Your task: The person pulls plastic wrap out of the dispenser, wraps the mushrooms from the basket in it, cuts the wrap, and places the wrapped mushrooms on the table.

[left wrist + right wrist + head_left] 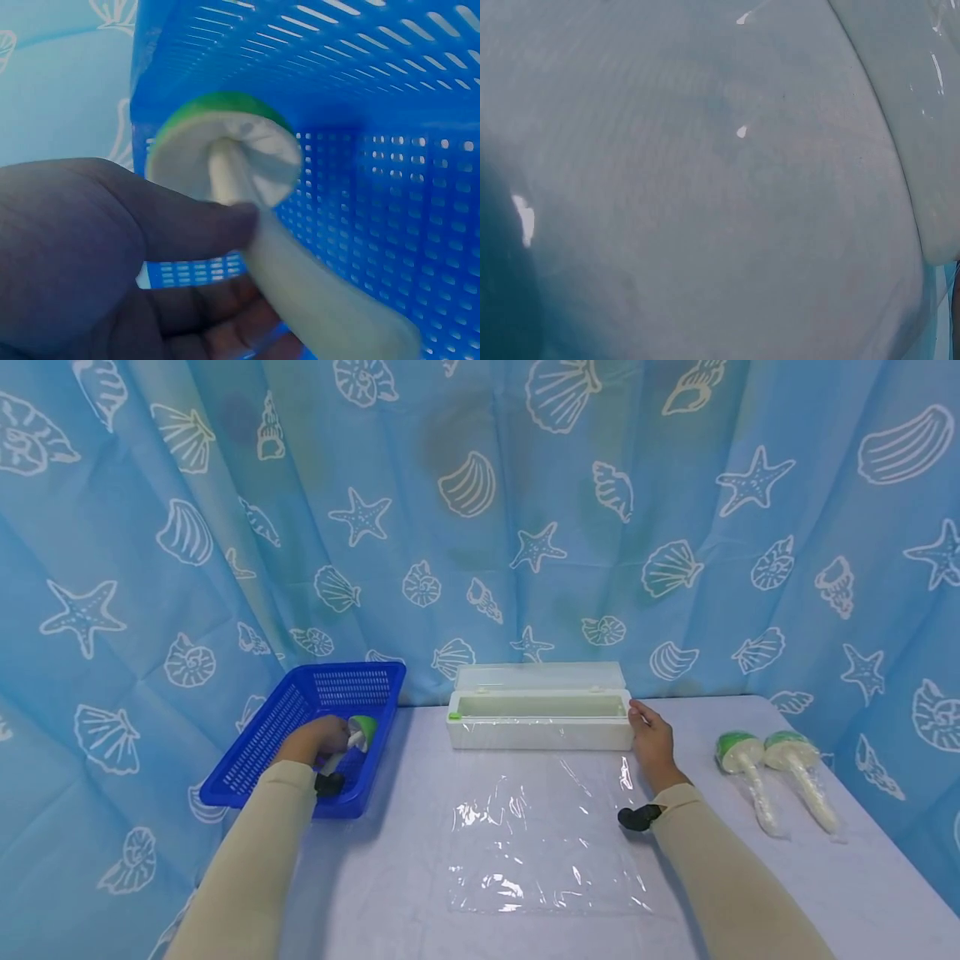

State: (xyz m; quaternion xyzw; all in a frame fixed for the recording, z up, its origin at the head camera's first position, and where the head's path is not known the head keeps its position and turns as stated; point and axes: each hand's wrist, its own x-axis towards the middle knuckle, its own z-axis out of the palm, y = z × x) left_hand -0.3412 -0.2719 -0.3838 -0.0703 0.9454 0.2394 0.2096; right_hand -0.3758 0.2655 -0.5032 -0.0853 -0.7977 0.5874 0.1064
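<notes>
In the head view my left hand (321, 739) is inside the blue basket (375, 777). It holds a toy mushroom (362, 732) with a green cap and a pale stem. In the left wrist view, the thumb and fingers pinch the mushroom's stem (300, 277) just below the cap. My right hand (656, 747) touches the right end of a white plastic wrap dispenser (540, 735), whose clear lid (540, 675) stands raised. From its front, a sheet of clear plastic wrap (517, 839) lies spread over the table. The right wrist view does not show the fingers.
Two green-capped mushrooms (738, 753) (795, 752) covered in clear wrap lie at the table's right side. A small green slider (454, 716) sits at the dispenser's left end. Behind the white-covered table (405, 860) hangs a blue shell-patterned curtain (480, 527).
</notes>
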